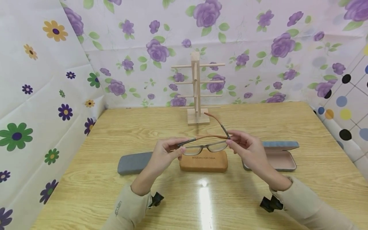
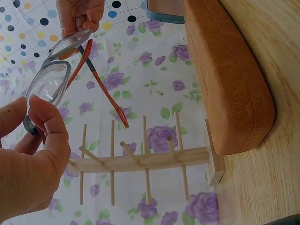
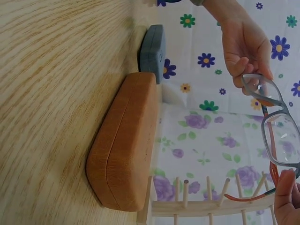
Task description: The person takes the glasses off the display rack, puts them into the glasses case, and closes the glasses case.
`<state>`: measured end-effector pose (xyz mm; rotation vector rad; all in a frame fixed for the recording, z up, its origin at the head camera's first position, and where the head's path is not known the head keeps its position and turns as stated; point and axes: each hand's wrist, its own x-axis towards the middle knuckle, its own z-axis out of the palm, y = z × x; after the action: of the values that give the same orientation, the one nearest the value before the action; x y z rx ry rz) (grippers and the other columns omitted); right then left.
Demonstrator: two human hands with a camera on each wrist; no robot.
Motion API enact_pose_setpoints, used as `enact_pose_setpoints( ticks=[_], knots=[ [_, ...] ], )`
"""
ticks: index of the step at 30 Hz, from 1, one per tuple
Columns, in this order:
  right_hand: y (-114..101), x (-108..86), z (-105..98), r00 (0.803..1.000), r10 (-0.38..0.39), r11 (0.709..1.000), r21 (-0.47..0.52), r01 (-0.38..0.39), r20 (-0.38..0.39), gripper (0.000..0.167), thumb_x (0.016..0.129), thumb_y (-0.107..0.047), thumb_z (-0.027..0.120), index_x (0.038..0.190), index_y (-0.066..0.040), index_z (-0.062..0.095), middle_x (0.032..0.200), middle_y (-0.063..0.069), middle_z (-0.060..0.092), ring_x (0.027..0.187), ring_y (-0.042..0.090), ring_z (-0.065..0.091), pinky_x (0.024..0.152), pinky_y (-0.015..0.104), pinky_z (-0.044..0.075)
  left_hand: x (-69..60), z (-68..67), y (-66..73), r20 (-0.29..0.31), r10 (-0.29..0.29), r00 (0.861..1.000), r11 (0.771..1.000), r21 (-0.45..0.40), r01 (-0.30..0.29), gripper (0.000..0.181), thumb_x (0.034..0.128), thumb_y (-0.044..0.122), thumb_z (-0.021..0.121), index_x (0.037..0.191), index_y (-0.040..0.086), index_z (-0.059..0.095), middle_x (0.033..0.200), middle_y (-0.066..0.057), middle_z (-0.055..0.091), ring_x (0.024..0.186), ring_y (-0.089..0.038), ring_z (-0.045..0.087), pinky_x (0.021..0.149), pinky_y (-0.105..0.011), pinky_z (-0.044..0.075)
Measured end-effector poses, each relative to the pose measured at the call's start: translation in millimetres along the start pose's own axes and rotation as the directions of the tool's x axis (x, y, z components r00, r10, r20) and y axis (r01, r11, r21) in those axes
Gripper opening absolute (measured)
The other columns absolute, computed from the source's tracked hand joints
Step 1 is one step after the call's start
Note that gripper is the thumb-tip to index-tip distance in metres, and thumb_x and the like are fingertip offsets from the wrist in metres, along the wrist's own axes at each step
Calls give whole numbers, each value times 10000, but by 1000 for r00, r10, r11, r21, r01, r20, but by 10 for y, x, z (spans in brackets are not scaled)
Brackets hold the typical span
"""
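Note:
A pair of eyeglasses (image 1: 204, 147) with a dark grey front and orange-brown temples is held in the air above the closed brown case (image 1: 204, 163). My left hand (image 1: 164, 155) pinches one end of the front between thumb and fingers. At the other end, by the hinge, my right hand (image 1: 250, 151) grips the frame. One temple (image 1: 216, 118) sticks out toward the back, while the other runs across behind the lenses. Both lenses (image 3: 281, 136) show in the right wrist view, apart from the case.
Behind the glasses stands a wooden rack (image 1: 196, 86) with several pegs, holding no glasses. A closed grey-blue case (image 1: 133, 163) lies at left, partly behind my left arm. At right an open case (image 1: 283, 159) with a pink lining sits partly behind my right hand. Patterned cloths surround the table.

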<state>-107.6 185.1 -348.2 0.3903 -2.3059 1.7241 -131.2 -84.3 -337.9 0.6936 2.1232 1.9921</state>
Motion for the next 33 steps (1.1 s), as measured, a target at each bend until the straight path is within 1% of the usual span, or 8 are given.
enact_pose_setpoints(
  ticks=[6,8,11,15,18,25,31,33],
  knots=[
    [12,8,4,999,-26,996,-81,23,-38,296,857,-95,636,1140,-10,619,870,60,564,763,79,522,544,169,445,0,4,3,-10,-7,1000,1000,5,7,268,869,-21,572,1121,-111,584,1041,-178,589,612,-125,529,563,-242,480],
    [19,9,3,999,-31,996,-86,27,-35,300,855,-94,639,1145,-17,621,906,58,567,782,81,515,514,179,427,1,5,9,-13,-9,1000,1000,-2,9,262,872,-24,566,1120,-108,586,1014,-149,591,610,-126,522,560,-236,473],
    [30,10,1,999,-30,996,-81,29,-17,306,862,-101,631,1158,-23,616,954,60,584,805,82,519,508,189,430,7,1,-1,-13,-11,1000,1000,-6,11,252,877,-21,561,1111,-111,587,960,-132,583,607,-131,515,559,-237,467],
    [39,10,2,1000,-25,997,-80,25,3,310,875,-116,616,1170,-19,609,987,64,595,831,79,530,541,190,458,11,-5,-15,-6,-10,1000,1000,-8,9,246,883,-14,555,1104,-118,586,948,-195,562,604,-137,511,561,-245,464],
    [37,10,4,1000,-21,997,-78,21,11,314,881,-122,609,1177,-16,604,995,66,596,840,82,533,560,190,469,11,-6,-15,-1,-10,1000,1000,-13,10,243,886,-10,552,1103,-115,586,975,-234,550,610,-135,506,565,-250,463],
    [32,9,13,999,-10,998,-65,12,34,326,892,-130,594,1194,-6,588,996,74,591,860,93,534,615,190,493,4,-15,-7,7,-18,1000,1000,-3,18,245,894,0,544,1113,-101,586,1011,-222,554,637,-134,505,575,-233,465],
    [48,4,28,997,9,998,-55,-5,72,331,907,-140,572,1202,10,576,1000,94,588,876,104,528,645,199,504,-5,-27,-18,14,-12,1000,1000,7,11,239,899,-14,528,1115,-96,588,1000,-246,545,616,-147,505,569,-255,464],
    [54,3,32,996,18,999,-50,-14,85,333,911,-141,566,1202,21,571,1002,114,586,878,106,525,649,217,512,-7,-32,-26,14,-11,1000,1000,8,11,238,899,-13,529,1114,-93,590,988,-235,549,612,-152,504,568,-264,464]
  ],
)
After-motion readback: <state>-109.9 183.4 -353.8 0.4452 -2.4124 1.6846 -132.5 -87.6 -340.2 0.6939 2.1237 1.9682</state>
